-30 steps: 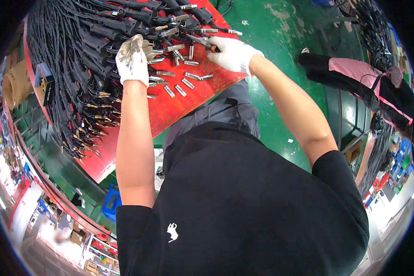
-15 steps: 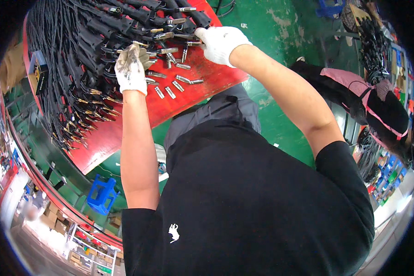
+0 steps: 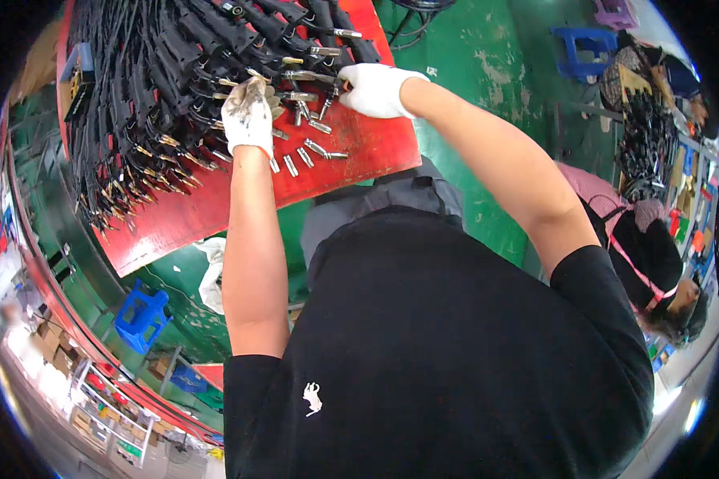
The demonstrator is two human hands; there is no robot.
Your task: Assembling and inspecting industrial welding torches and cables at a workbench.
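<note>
Both my hands wear white work gloves. My left hand [image 3: 249,116], its glove smudged dark, has its fingers closed around the brass-coloured tip [image 3: 256,73] of one of the black-handled torches. My right hand [image 3: 372,90] is pinched at the right edge of the pile, beside a silver metal sleeve [image 3: 310,77]; what its fingertips hold is hidden. The black torches [image 3: 204,60] lie heaped with their cables, several ending in bare brass tips and others in silver sleeves. Several loose silver sleeves [image 3: 306,156] lie on the red table [image 3: 379,148] between my hands and its near edge.
A small dark box [image 3: 77,92] sits at the table's left edge. Blue stools stand on the green floor, one at lower left [image 3: 142,315] and one at upper right [image 3: 585,53]. A co-worker [image 3: 631,247] is at right, near a bundle of black cables [image 3: 645,144]. Coiled cable [image 3: 419,20] lies beyond the table.
The whole view has shifted, so the table sits a little lower on its right side. My right hand has come slightly down and left; my left hand stays at the same torch area.
</note>
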